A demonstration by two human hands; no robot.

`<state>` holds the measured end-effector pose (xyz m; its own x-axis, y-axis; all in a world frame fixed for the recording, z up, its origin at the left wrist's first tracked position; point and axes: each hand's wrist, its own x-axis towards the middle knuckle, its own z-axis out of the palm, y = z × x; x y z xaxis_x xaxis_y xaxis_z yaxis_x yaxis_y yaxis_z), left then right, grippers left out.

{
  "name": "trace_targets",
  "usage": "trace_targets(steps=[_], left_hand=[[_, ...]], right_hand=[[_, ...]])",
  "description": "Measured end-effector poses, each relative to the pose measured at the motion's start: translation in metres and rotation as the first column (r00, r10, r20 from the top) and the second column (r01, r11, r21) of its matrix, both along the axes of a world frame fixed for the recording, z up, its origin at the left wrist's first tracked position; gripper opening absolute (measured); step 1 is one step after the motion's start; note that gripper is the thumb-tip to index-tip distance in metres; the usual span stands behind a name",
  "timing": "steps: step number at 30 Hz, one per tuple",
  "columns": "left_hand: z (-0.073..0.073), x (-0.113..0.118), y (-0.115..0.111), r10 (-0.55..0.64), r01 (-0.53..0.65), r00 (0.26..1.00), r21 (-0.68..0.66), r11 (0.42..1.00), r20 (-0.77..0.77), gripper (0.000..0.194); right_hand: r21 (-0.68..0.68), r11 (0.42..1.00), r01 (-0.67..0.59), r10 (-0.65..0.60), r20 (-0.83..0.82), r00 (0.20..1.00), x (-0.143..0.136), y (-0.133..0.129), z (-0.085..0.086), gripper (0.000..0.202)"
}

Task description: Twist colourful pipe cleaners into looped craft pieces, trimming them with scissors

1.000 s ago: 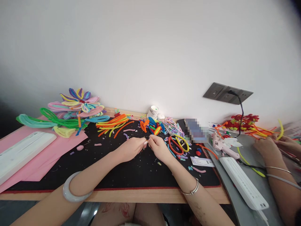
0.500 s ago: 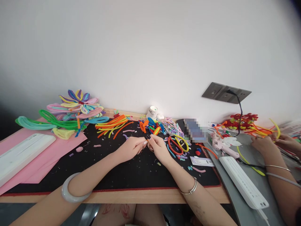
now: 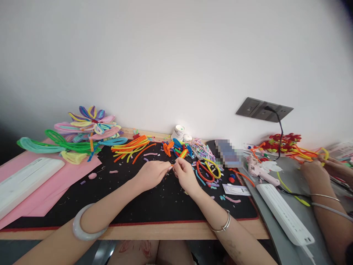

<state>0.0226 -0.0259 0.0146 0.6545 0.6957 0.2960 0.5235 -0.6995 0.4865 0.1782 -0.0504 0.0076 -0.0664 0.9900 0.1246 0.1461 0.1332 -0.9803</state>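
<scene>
My left hand (image 3: 152,174) and my right hand (image 3: 187,174) meet fingertip to fingertip above the black mat (image 3: 138,206). Both are closed in a pinch on a small orange pipe cleaner piece (image 3: 172,166), mostly hidden by the fingers. Just behind the hands are twisted orange pipe cleaner loops (image 3: 167,148) and bent blue, green and yellow ones. A bundle of orange and yellow pipe cleaners (image 3: 129,147) lies beyond my left hand. Beyond my right hand are red and yellow bent loops (image 3: 204,171) and a heap of pastel cuttings (image 3: 202,149).
Pink sheets (image 3: 66,184) bear a white power strip (image 3: 33,176) and a pipe cleaner flower (image 3: 95,121). A paper cup (image 3: 178,133) stands by the wall. On the right lie a blurred phone (image 3: 228,152), a glue gun (image 3: 261,173) and another strip (image 3: 285,213). A co-worker's hands (image 3: 317,171) hold yellow pipe cleaner.
My fingertips have shifted slightly around the orange piece, and a little more of it shows. The co-worker's hands have moved, and the yellow pipe cleaner there is now more bent.
</scene>
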Motion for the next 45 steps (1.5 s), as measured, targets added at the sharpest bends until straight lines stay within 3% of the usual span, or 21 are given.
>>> trace_targets(steps=[2, 3, 5, 7, 8, 9, 10, 11, 13, 15, 16, 18, 21, 25, 28, 33, 36, 39, 41, 42, 45], left_hand=[[0.003, 0.000, -0.001, -0.047, 0.093, 0.984, -0.270, 0.958, 0.173, 0.033], [0.003, 0.000, -0.001, -0.053, 0.168, 0.960, -0.416, 0.893, 0.274, 0.034], [0.001, -0.001, -0.002, -0.016, 0.348, 0.888, -0.649, 0.677, 0.459, 0.034], [-0.001, -0.001, -0.004, 0.034, 0.503, 0.819, -0.746, 0.436, 0.573, 0.032], [-0.002, -0.001, -0.005, 0.051, 0.550, 0.796, -0.757, 0.353, 0.603, 0.032], [-0.002, -0.001, -0.005, 0.059, 0.574, 0.783, -0.755, 0.317, 0.619, 0.031], [-0.002, 0.000, -0.006, 0.054, 0.575, 0.781, -0.749, 0.330, 0.623, 0.031], [-0.001, 0.000, -0.006, 0.037, 0.549, 0.792, -0.737, 0.395, 0.609, 0.031], [0.000, 0.000, -0.004, -0.008, 0.400, 0.856, -0.653, 0.644, 0.517, 0.032], [0.001, 0.000, -0.002, -0.042, 0.185, 0.944, -0.417, 0.890, 0.328, 0.034], [0.001, -0.001, 0.000, -0.053, 0.111, 0.975, -0.270, 0.956, 0.215, 0.033], [-0.002, -0.002, 0.002, -0.049, 0.050, 0.999, -0.013, 0.999, 0.017, 0.029], [-0.007, -0.002, 0.002, -0.020, 0.050, 0.988, 0.194, 0.980, -0.153, 0.027], [-0.009, -0.001, 0.002, 0.011, 0.045, 0.975, 0.250, 0.967, -0.220, 0.028], [-0.006, -0.001, 0.001, -0.004, 0.034, 0.983, 0.161, 0.986, -0.185, 0.029], [-0.002, -0.002, 0.000, -0.102, 0.114, 0.993, -0.221, 0.969, 0.066, 0.035], [-0.002, -0.001, 0.000, -0.090, 0.203, 0.963, -0.468, 0.860, 0.253, 0.033], [-0.002, -0.001, -0.001, -0.053, 0.370, 0.896, -0.676, 0.637, 0.441, 0.032], [-0.002, 0.000, -0.001, -0.007, 0.468, 0.847, -0.741, 0.482, 0.531, 0.030], [-0.002, 0.000, -0.002, 0.018, 0.494, 0.831, -0.752, 0.437, 0.556, 0.030], [-0.004, 0.001, 0.000, 0.034, 0.478, 0.836, -0.757, 0.445, 0.547, 0.031]], right_hand=[[0.141, 0.990, -0.007, -0.018, 0.180, 0.984, 0.003, -0.002, 0.004, 0.024], [0.203, 0.979, -0.025, -0.026, 0.246, 0.969, 0.004, -0.004, 0.007, 0.022], [0.299, 0.950, -0.089, -0.018, 0.338, 0.941, 0.005, -0.009, 0.015, 0.021], [0.358, 0.916, -0.183, 0.030, 0.393, 0.919, 0.006, -0.013, 0.021, 0.019], [0.381, 0.900, -0.213, 0.046, 0.402, 0.914, 0.007, -0.015, 0.023, 0.019], [0.397, 0.890, -0.223, 0.049, 0.402, 0.914, 0.007, -0.016, 0.024, 0.020], [0.402, 0.891, -0.213, 0.043, 0.393, 0.918, 0.008, -0.015, 0.024, 0.020], [0.389, 0.902, -0.186, 0.029, 0.376, 0.926, 0.008, -0.014, 0.022, 0.020], [0.294, 0.949, -0.116, 0.018, 0.315, 0.949, 0.009, -0.009, 0.017, 0.023], [0.097, 0.991, -0.096, 0.077, 0.182, 0.980, 0.008, -0.003, 0.011, 0.029], [-0.030, 0.992, -0.122, 0.124, 0.081, 0.989, 0.007, 0.000, 0.009, 0.031], [-0.235, 0.958, -0.165, 0.140, -0.119, 0.983, 0.005, 0.003, 0.006, 0.030], [-0.379, 0.902, -0.204, 0.120, -0.235, 0.965, 0.003, 0.004, 0.005, 0.022], [-0.315, 0.939, -0.138, 0.126, -0.059, 0.990, 0.005, 0.005, 0.003, 0.020], [-0.095, 0.992, -0.089, 0.107, 0.202, 0.974, 0.009, 0.006, 0.003, 0.023], [0.110, 0.979, -0.170, 0.099, 0.475, 0.875, 0.014, 0.003, 0.013, 0.022], [0.187, 0.956, -0.225, 0.099, 0.518, 0.850, 0.016, -0.001, 0.021, 0.021], [0.304, 0.906, -0.294, 0.086, 0.548, 0.832, 0.017, -0.005, 0.026, 0.020], [0.369, 0.870, -0.327, 0.061, 0.577, 0.814, 0.018, -0.007, 0.027, 0.020], [0.384, 0.860, -0.337, 0.049, 0.594, 0.803, 0.018, -0.007, 0.027, 0.021], [0.350, 0.873, -0.340, 0.033, 0.653, 0.756, 0.020, -0.003, 0.028, 0.023]])
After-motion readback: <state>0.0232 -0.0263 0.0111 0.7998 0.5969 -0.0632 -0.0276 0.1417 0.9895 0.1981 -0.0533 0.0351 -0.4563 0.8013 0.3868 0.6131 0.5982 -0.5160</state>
